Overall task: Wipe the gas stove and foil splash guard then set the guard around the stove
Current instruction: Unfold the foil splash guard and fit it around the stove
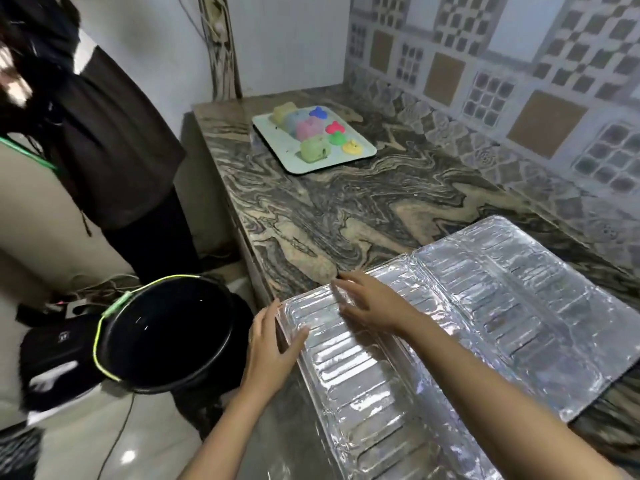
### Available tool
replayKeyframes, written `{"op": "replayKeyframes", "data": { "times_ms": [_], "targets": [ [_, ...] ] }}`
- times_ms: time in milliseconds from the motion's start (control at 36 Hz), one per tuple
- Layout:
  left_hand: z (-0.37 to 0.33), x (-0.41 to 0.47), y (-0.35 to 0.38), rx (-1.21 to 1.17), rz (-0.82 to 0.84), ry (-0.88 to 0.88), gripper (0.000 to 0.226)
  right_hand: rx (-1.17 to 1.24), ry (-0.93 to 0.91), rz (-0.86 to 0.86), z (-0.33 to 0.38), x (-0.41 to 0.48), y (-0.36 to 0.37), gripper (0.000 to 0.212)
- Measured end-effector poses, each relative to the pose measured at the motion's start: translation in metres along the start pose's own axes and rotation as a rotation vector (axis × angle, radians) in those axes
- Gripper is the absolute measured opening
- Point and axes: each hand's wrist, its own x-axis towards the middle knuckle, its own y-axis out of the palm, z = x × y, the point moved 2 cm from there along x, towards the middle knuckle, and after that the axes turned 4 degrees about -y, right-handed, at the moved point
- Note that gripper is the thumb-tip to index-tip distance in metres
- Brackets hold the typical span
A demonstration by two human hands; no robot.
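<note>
The foil splash guard (467, 323) lies unfolded and flat on the marbled counter (346, 209), its ribbed silver panels reaching from the near left to the right edge. My left hand (268, 344) grips the guard's near-left edge, thumb on top and fingers over the rim. My right hand (367, 299) rests on the left panel near its far corner, fingers spread and blurred. No cloth shows in either hand. The gas stove is not in sight.
A pale tray (277, 147) with several coloured sponges and small bright toys sits at the counter's far end by the tiled wall. A black bucket (166, 334) with a yellow-green handle stands on the floor left of the counter. A person in dark clothes (104, 133) stands at the left.
</note>
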Motion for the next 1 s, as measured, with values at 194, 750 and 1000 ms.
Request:
{"op": "replayKeyframes", "data": {
  "times_ms": [194,750,1000],
  "targets": [
    [0.007,0.007,-0.009,0.028,-0.016,0.045,0.071,-0.118,-0.047,0.055,0.003,0.01,-0.012,0.059],
    [-0.094,0.035,-0.084,0.129,-0.082,0.363,0.056,0.086,-0.165,-0.178,0.047,0.018,-0.128,0.026],
    [-0.228,0.057,-0.124,0.168,-0.258,0.671,0.049,-0.098,-0.271,-0.541,0.068,-0.036,-0.246,0.022]
  ]
}}
